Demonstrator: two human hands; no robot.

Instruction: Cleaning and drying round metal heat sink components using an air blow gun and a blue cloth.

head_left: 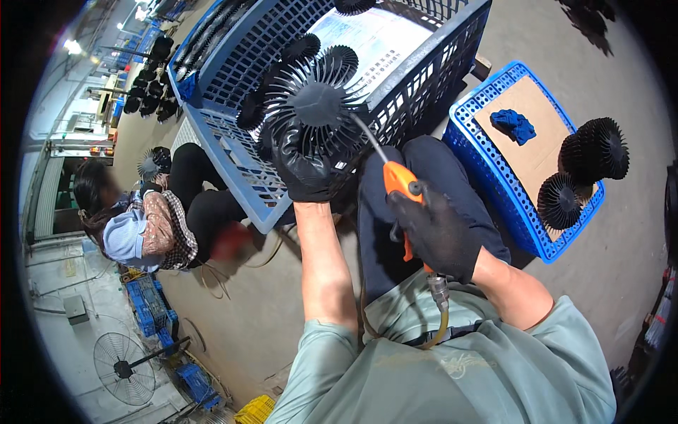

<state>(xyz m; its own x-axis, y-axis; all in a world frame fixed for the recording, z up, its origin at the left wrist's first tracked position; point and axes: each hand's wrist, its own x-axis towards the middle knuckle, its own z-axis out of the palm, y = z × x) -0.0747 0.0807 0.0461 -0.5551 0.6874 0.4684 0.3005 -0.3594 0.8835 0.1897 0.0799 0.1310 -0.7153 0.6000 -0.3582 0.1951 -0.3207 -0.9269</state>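
Note:
My left hand (304, 168), in a black glove, is closed on a round black finned heat sink (316, 103) held up over the blue-grey crate (236, 169). Its fins spread out around a flat disc facing me. My right hand (443, 233), gloved too, is wrapped round an orange air blow gun (402, 182). The gun's thin metal nozzle points up and left, its tip beside the fins. A yellowish hose (439, 332) joins the gun's lower end. Behind the held piece, several similar black heat sinks (302, 48) lie in the crate, partly hidden.
To the right stands a blue basket (462, 116) topped with cardboard (519, 106), a blue cloth (513, 126) and stacked heat sinks (593, 152). A seated co-worker (141, 226) is at the left, near a standing fan (123, 369). A yellow crate (254, 410) sits at the bottom.

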